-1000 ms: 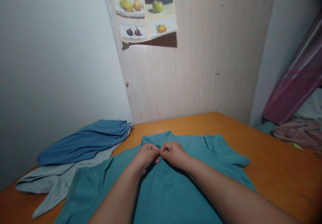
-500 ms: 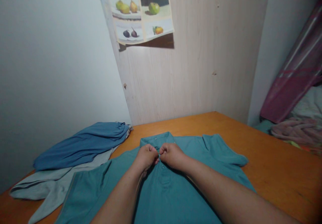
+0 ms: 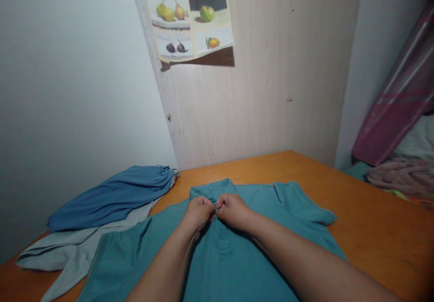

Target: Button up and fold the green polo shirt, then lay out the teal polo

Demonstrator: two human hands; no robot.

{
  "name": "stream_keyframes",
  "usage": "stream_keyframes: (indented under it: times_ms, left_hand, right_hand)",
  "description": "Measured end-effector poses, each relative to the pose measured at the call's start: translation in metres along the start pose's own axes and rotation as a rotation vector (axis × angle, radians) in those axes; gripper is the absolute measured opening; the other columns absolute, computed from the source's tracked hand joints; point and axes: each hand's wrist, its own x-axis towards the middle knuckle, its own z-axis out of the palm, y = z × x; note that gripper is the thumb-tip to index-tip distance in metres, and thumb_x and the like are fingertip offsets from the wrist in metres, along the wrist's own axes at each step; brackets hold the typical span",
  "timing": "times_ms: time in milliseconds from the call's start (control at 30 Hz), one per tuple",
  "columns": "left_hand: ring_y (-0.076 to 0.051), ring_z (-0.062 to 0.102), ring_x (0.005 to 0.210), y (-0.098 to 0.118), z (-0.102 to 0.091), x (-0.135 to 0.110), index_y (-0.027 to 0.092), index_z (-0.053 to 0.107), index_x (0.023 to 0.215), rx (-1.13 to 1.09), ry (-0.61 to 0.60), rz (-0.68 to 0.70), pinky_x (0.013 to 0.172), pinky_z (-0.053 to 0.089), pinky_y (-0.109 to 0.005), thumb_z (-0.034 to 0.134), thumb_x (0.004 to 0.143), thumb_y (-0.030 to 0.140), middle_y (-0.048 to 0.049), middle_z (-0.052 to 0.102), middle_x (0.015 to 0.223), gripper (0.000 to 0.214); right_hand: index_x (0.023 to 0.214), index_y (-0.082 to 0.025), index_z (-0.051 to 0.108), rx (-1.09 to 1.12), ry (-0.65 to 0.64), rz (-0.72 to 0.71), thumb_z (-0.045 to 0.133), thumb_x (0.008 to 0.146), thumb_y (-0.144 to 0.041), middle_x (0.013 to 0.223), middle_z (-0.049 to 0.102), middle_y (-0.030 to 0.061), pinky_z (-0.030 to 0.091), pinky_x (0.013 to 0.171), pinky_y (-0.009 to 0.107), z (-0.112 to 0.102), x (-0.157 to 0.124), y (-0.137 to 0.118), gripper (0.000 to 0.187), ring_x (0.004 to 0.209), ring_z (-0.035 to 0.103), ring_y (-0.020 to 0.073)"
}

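Note:
A teal short-sleeved polo shirt [image 3: 217, 266] lies spread out, front side up, its collar away from me. Just below the collar, my left hand [image 3: 200, 212] pinches the edge of the button placket with curled fingers. Close against it, my right hand [image 3: 232, 209] grips the placket from the other side, thumb and fingers closed. The fingertips nearly meet and hide whatever part of the placket lies between them. One small button [image 3: 220, 225] shows just beneath my hands.
The shirt rests on an orange-brown wooden table [image 3: 373, 229]. To the left lie folded blue clothing [image 3: 115, 198] and a light grey garment [image 3: 68, 252], partly under it. A fruit picture [image 3: 191, 28] hangs on the wall. A pink curtain [image 3: 389, 98] and a pinkish cloth [image 3: 396, 175] are at right.
Both hands stay at the placket, with only slight finger movement. The whole view has shifted a little.

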Motion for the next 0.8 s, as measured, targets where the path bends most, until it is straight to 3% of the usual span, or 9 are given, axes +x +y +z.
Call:
stream_keyframes:
  times_ms: [400, 533, 800]
  left_hand:
    - [-0.010, 0.050, 0.046, 0.0048, -0.0064, -0.0024, 0.019, 0.053, 0.060, -0.067, -0.095, -0.046, 0.051, 0.039, -0.021, 0.057, 0.061, 0.015, 0.0021, 0.057, 0.050, 0.005]
    - [-0.010, 0.048, 0.045, 0.0038, -0.0086, -0.0005, 0.018, 0.055, 0.060, -0.048, -0.137, -0.049, 0.048, 0.034, -0.021, 0.057, 0.058, 0.013, 0.0019, 0.056, 0.049, 0.006]
    - [-0.009, 0.044, 0.045, -0.0021, -0.0041, 0.0016, 0.020, 0.051, 0.062, 0.040, -0.087, 0.008, 0.048, 0.029, -0.021, 0.065, 0.058, 0.011, 0.0060, 0.051, 0.048, 0.017]
  right_hand:
    - [0.071, -0.017, 0.067, 0.039, -0.019, -0.006, 0.060, 0.071, -0.009, 0.068, 0.066, -0.0018, 0.034, 0.058, 0.020, -0.0035, 0.0004, 0.0006, 0.010, 0.065, 0.055, 0.0113]
    - [0.071, -0.016, 0.069, 0.061, -0.023, -0.021, 0.059, 0.073, -0.009, 0.067, 0.066, -0.0012, 0.034, 0.057, 0.020, -0.0035, 0.0030, 0.0041, 0.013, 0.064, 0.055, 0.0112]
    - [0.074, -0.017, 0.071, 0.109, -0.043, 0.004, 0.059, 0.068, -0.004, 0.066, 0.066, -0.0031, 0.038, 0.060, 0.020, -0.0068, 0.0006, 0.0018, 0.019, 0.061, 0.054, 0.0099]
